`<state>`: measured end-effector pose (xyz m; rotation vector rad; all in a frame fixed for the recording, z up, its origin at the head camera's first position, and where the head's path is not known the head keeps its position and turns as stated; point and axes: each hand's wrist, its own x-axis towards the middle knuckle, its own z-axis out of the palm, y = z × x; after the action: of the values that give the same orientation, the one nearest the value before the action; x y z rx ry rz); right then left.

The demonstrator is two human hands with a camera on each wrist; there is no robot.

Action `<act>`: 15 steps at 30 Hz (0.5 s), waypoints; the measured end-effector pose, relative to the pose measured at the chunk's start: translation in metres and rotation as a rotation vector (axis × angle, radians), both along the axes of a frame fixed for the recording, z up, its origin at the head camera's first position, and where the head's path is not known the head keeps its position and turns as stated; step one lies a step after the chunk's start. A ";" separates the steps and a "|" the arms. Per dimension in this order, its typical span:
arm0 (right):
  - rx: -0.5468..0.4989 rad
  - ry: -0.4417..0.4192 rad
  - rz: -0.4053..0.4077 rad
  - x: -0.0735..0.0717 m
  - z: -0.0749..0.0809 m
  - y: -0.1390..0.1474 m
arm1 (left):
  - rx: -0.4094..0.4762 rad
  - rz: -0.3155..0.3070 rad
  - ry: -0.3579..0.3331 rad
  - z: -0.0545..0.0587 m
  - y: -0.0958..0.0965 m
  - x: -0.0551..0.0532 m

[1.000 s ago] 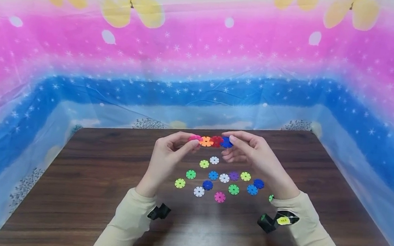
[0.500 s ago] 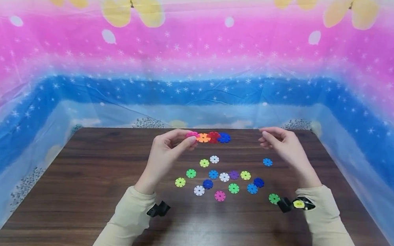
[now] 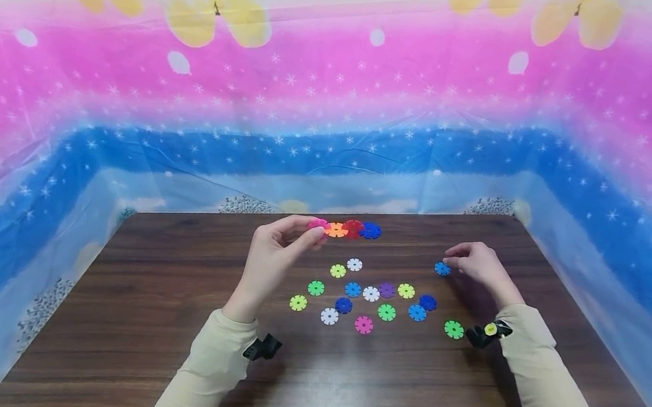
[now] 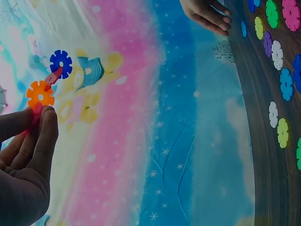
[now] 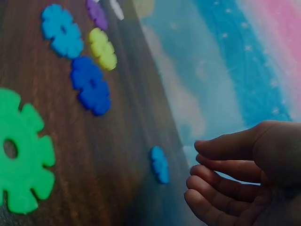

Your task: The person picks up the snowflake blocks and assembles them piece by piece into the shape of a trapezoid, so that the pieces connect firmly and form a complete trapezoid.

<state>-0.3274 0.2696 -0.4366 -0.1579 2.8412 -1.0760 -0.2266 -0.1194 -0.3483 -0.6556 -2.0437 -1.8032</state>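
Observation:
My left hand (image 3: pixel 273 257) pinches a pink snowflake disc (image 4: pixel 36 113) between thumb and fingers. That disc is one end of a raised row of joined notched plastic discs: an orange disc (image 4: pixel 40 94), then a red disc (image 3: pixel 353 228), then a dark blue disc (image 4: pixel 61 64) at the far end. On the right, my right hand (image 3: pixel 482 266) hovers low over the table, its fingertips right by a light blue disc (image 3: pixel 442 268). In the right wrist view the thumb and fingers are loosely bent with nothing between them, and the light blue disc (image 5: pixel 159 165) lies just beyond them.
Several loose discs lie flat on the dark wood table (image 3: pixel 173 320), among them a pink disc (image 3: pixel 364 325), a purple disc (image 3: pixel 387 289), a white disc (image 3: pixel 329 316) and a green disc (image 3: pixel 454 329). A patterned cloth (image 3: pixel 333 125) hangs behind the table.
My right hand has let go of the dark blue end of the row, moved right and lowered to the light blue disc. The left hand still holds the row, shifted slightly left.

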 end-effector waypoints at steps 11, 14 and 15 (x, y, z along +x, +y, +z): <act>0.108 -0.079 0.042 -0.013 -0.014 -0.003 | 0.008 -0.012 -0.003 -0.001 0.000 0.000; 0.108 -0.084 0.031 -0.014 -0.016 -0.006 | 0.009 -0.012 -0.005 0.000 -0.001 0.001; 0.108 -0.085 0.028 -0.014 -0.016 -0.007 | 0.007 -0.011 -0.007 -0.001 -0.001 0.001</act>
<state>-0.3418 0.2624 -0.4528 -0.1393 2.8037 -0.8990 -0.2257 -0.1202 -0.3488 -0.6605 -2.0416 -1.8198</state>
